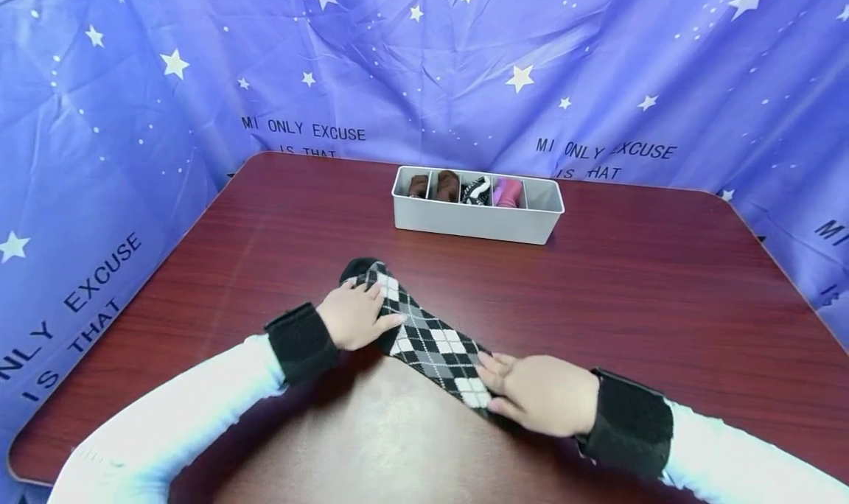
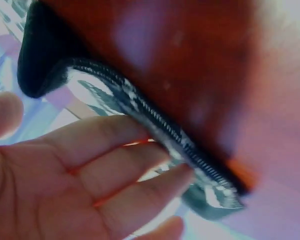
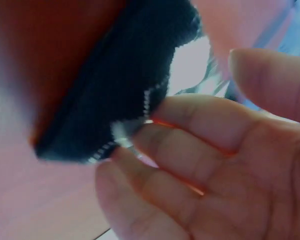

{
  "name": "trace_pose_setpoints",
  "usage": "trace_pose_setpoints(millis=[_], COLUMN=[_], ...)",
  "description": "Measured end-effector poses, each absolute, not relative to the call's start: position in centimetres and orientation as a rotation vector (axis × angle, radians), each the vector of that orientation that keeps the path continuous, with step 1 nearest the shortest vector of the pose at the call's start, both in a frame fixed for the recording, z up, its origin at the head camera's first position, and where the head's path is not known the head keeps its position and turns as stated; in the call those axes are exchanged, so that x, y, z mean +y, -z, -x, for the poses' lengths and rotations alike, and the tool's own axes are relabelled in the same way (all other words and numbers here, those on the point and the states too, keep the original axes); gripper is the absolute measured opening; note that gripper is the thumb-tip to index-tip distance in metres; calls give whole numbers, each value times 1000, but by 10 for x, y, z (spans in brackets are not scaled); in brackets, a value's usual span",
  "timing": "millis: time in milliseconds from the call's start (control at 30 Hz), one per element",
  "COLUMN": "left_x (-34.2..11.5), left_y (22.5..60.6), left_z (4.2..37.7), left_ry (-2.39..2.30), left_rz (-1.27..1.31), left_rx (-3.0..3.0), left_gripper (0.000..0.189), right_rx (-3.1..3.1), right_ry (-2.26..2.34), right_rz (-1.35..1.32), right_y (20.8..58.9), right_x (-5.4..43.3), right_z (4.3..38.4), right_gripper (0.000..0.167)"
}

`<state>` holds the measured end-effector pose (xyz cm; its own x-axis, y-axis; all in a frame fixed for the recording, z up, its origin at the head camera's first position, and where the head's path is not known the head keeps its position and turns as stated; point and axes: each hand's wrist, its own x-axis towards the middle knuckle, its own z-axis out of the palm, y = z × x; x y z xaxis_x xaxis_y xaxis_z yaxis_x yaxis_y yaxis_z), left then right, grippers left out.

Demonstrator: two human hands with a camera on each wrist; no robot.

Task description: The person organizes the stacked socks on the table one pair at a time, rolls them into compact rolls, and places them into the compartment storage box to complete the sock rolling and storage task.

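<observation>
An argyle sock (image 1: 434, 345) in black, white and grey lies stretched out slantwise on the table (image 1: 630, 283). Its black tip points to the back left. My left hand (image 1: 351, 316) rests flat near that end, thumb spread over the pattern. At the near right end, my right hand (image 1: 547, 393) lies over the sock with its fingers extended, hiding part of the black end. In the left wrist view, straight fingertips touch the ribbed edge of the sock (image 2: 155, 115). The right wrist view shows extended fingers against the dark sock end (image 3: 115, 90).
Toward the back stands a grey divided box (image 1: 471, 220). Brown rolls (image 1: 447, 187), a black-and-white roll (image 1: 476, 191) and a pink roll (image 1: 509, 192) sit in its compartments; the rightmost compartment shows only its walls. A blue star-print curtain (image 1: 424, 69) hangs behind the table.
</observation>
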<state>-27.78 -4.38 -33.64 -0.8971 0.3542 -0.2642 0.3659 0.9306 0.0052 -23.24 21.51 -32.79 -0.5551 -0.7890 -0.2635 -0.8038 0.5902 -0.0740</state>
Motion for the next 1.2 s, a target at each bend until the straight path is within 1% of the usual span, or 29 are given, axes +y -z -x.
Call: trace_pose_setpoints(millis=[200,367,533,700,800,900,967,1033,1100,1200], left_x=[-5,35,64,83,84,81,75,67,57,39], left_y=[336,336,334,332,335,339,339,335,328,315], left_z=[316,337,347,350,351,352,351,346,337,313], left_ry=[250,331,395,386,383,352,270,144,-6,-226], left_rz=[-688,-745,-794,-784,-774,-795,-856,-993,-1193,-1518], left_rx=[2760,2679,2645,2641,2641,2652,2699,2801,2928,3089], left_gripper=[64,63,63,62,59,56,54,50,46,37], right_rx=[2504,2450,2487,2534,2555,2581,2564,2526,2508,2539], right_ry=[-144,-155,-201,-249,-236,-204,-155,-48,68,242], right_rz=[1497,1619,1624,1582,1611,1718,1796,1863,1886,1887], right_y=[329,335,339,340,339,337,334,330,326,320], right_x=[214,212,208,206,204,204,204,204,206,212], right_z=[203,192,187,185,184,186,191,198,205,214], right_gripper=[41,40,40,40,38,35,33,30,28,25])
